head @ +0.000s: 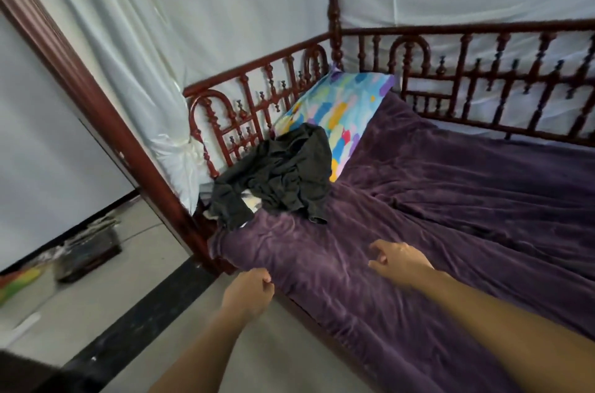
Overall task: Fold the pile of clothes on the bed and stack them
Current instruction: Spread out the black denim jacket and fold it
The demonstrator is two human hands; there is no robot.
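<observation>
A crumpled pile of dark clothes (277,178), with a bit of white fabric showing underneath, lies at the bed's near left corner, partly on a colourful pillow (341,109). The bed is covered by a purple blanket (434,206). My left hand (249,291) hovers at the blanket's front edge with fingers loosely curled and nothing in it. Over the blanket my right hand (397,259) reaches out, fingers loosely bent and holding nothing. Both hands are well short of the pile.
A carved red wooden railing (483,77) runs along the bed's head and far side, with a thick bedpost (96,109) at the left. White netting (161,38) hangs behind it. Boxes and clutter (87,251) sit on the tiled floor at left.
</observation>
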